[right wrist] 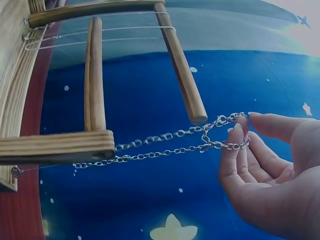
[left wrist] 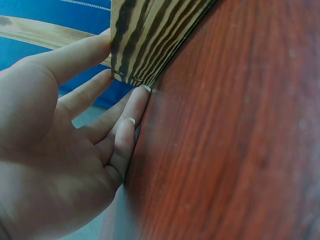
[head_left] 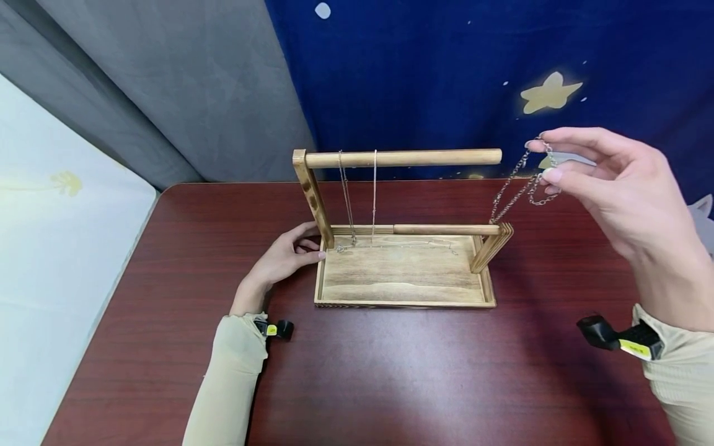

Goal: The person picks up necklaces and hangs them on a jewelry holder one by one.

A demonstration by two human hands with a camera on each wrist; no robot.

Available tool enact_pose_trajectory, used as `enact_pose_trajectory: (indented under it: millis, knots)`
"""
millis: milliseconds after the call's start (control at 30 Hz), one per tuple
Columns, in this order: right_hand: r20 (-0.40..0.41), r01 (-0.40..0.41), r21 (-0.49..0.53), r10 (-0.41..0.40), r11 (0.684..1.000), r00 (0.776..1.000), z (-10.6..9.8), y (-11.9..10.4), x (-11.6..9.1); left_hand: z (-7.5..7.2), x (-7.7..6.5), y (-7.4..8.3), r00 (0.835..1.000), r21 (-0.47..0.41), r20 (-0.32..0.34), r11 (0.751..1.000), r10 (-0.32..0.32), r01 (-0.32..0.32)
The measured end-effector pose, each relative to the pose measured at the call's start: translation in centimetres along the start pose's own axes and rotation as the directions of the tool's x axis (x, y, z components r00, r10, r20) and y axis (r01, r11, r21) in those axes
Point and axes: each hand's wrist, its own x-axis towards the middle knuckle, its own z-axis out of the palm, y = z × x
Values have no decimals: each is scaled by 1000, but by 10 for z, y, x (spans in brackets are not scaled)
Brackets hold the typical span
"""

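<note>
A wooden jewelry stand [head_left: 404,285] with a tray base, a high bar and a low bar stands on the table. My left hand [head_left: 284,254] holds its left end, thumb at the tray edge and other fingers farther back; in the left wrist view fingertips touch the striped wood [left wrist: 150,40]. At the right, my right hand [head_left: 619,179] pinches a silver chain necklace [head_left: 504,192], raised beside the high bar's free end. Its double strand slopes down to behind the low bar's right post [right wrist: 65,145]. Two thin necklaces [head_left: 375,198] hang from the high bar, their lower ends in the tray.
The reddish-brown table [head_left: 413,371] extends around the stand. Behind it hang a grey curtain [head_left: 178,80] and a blue star-patterned cloth [head_left: 413,74]. A pale surface [head_left: 61,204] borders the table at left.
</note>
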Motion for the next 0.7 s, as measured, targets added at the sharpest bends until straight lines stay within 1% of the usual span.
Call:
enact_pose_trajectory:
  millis: [100, 200, 433, 700]
  knots:
    - [-5, -18, -29, 18, 999, 1000, 6, 2, 3, 0, 0, 0, 1000, -6, -2, 1000, 2, -2]
    - [2, -25, -32, 25, 999, 1000, 10, 4, 5, 1, 0, -1, 1000, -1, -2, 1000, 5, -5]
    - [34, -14, -7, 15, 1000, 999, 17, 7, 10, 1, 0, 0, 1000, 1, -9, 1000, 14, -14]
    - [54, -8, -67, 12, 998, 998, 26, 9, 14, 1, -2, 2, 1000, 17, 4, 1000, -19, 19]
